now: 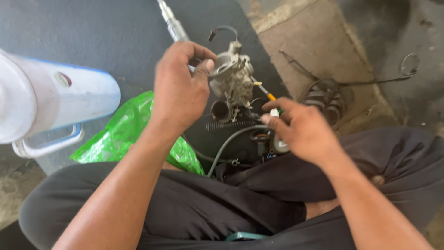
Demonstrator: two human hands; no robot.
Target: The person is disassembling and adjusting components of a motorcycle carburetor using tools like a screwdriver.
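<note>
Head view: left hand grips a grey metal carburettor upright, while right hand, just below-right of it, pinches a thin orange-handled tool; best worked steadily.

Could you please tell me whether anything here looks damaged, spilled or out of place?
Nothing looks spilled or broken. The left hand holds a grey metal carburettor up off the dark mat; the right hand pinches a small white part. A black coil spring and grey hose lie loose below.

Your left side is hemmed by the white bodywork and green bag; dark mat ahead lies open.
</note>
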